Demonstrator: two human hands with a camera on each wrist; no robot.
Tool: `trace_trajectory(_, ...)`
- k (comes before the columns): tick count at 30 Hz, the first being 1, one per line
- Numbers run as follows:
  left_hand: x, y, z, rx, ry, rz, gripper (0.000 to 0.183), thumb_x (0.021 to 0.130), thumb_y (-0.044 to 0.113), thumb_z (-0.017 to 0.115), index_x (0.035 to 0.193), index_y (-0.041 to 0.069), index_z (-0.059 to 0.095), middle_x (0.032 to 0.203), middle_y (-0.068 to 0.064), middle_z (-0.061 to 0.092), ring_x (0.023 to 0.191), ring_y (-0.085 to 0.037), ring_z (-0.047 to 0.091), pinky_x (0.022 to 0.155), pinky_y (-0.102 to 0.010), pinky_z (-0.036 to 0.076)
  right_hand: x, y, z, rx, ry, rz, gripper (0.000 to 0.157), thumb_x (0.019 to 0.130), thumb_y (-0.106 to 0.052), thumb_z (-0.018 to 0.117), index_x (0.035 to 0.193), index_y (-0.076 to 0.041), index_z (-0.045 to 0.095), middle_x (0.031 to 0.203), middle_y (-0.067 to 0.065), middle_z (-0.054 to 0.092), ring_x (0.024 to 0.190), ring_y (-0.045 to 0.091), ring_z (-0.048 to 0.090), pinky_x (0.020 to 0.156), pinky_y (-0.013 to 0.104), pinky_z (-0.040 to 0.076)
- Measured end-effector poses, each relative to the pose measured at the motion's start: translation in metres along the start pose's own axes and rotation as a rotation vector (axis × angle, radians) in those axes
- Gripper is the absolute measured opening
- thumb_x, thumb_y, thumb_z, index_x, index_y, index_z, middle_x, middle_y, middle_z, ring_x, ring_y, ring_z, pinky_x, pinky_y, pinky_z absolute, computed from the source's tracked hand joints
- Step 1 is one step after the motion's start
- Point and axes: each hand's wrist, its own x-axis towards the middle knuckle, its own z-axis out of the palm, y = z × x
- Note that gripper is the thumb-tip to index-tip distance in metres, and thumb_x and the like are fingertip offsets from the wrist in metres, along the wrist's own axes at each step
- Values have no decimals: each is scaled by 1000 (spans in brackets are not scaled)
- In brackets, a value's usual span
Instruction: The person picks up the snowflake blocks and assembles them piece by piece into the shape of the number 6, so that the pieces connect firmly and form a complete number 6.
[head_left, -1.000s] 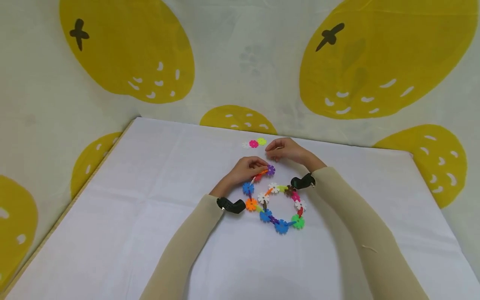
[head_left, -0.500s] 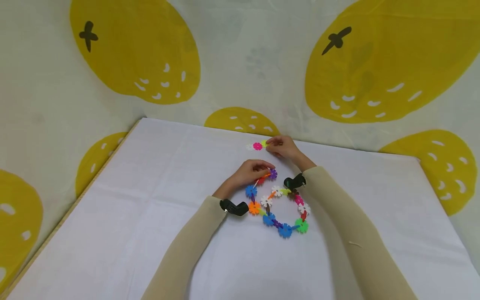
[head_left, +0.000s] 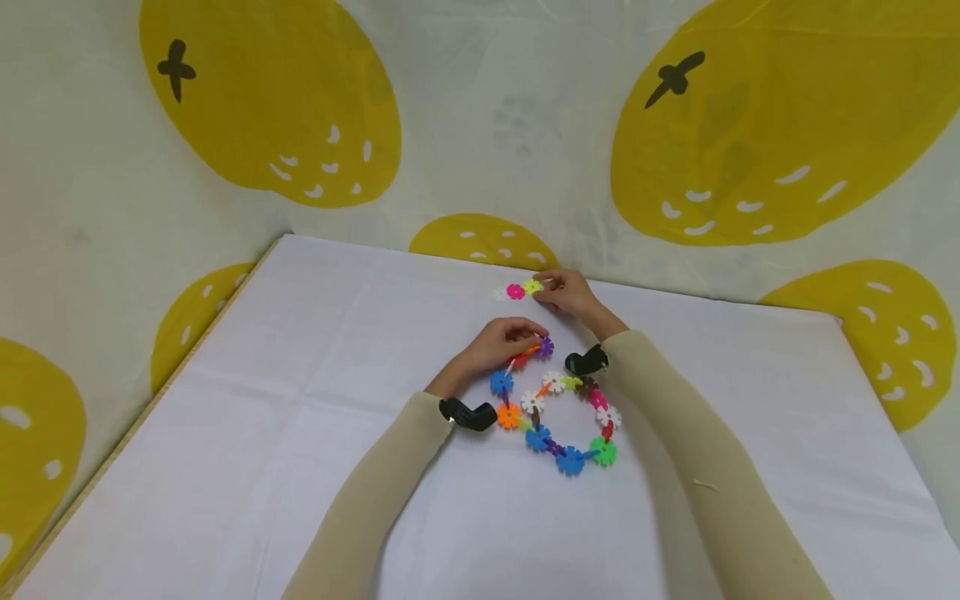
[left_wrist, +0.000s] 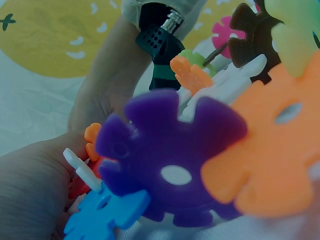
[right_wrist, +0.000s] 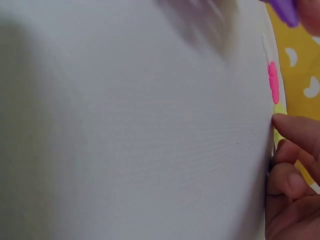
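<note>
Slotted plastic snowflake discs of many colours are linked into a chain (head_left: 509,416) with a ring at its lower right. My left hand (head_left: 497,343) pinches the chain's upper end, near a purple disc (head_left: 546,347). That purple disc (left_wrist: 150,150) looms large in the left wrist view, the orange one beside it. At the far table edge my right hand (head_left: 567,293) has thumb and fingertip on a loose yellow disc (head_left: 532,286). A pink disc (head_left: 515,292) and a white disc (head_left: 499,294) lie left of it in a row. The right wrist view shows the yellow disc partly hidden by fingers.
A white cloth covers the table (head_left: 315,467). Behind it hangs a curtain (head_left: 480,125) printed with large yellow fruit, close to the far edge. Black cameras (head_left: 468,415) are strapped to both wrists. The ring lies just below the right forearm.
My right hand has moved left to the yellow disc and taken it between thumb and fingertip. The left hand still holds the chain end; the whole view shifted slightly.
</note>
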Motion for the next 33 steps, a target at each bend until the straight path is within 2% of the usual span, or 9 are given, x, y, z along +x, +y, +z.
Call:
trace_trajectory(8,3,1,2,-6,8,-5,24,97,14,61,118,6,68,100,-8,69,79,-14,60,74,-19,50,-9,-1,-7,33,14,39,39,88,-13,74,120,3,59,93,8,54,63,11,51,58,16,46)
trace_trajectory(12,2,2,3,7,7,-22,24,97,16,61,119,7,68,103,-8,70,83,-13,62,77,-20,51,-15,3,-13,52,-9,62,33,90,-16,72,114,2,59,89,6,59,64,12,53,57,17,46)
trace_trajectory(17,1,3,1,16,14,-41,25,97,17,61,119,7,68,104,-8,70,86,-15,63,79,-23,52,-21,7,-21,58,-87,47,31,91,-19,71,109,2,60,78,1,64,62,11,57,59,20,47)
trace_trajectory(27,-1,-1,1,15,30,-50,25,97,18,63,119,7,68,106,-9,71,87,-15,64,79,-23,52,-41,16,-33,28,-240,27,31,91,-20,71,111,1,61,83,3,66,71,14,59,67,22,50)
trace_trajectory(33,-2,0,3,-3,49,-48,26,96,17,63,119,7,68,106,-10,70,88,-17,64,80,-24,52,-55,21,-37,26,-304,-39,26,91,-19,70,105,1,62,81,5,65,72,16,57,69,23,49)
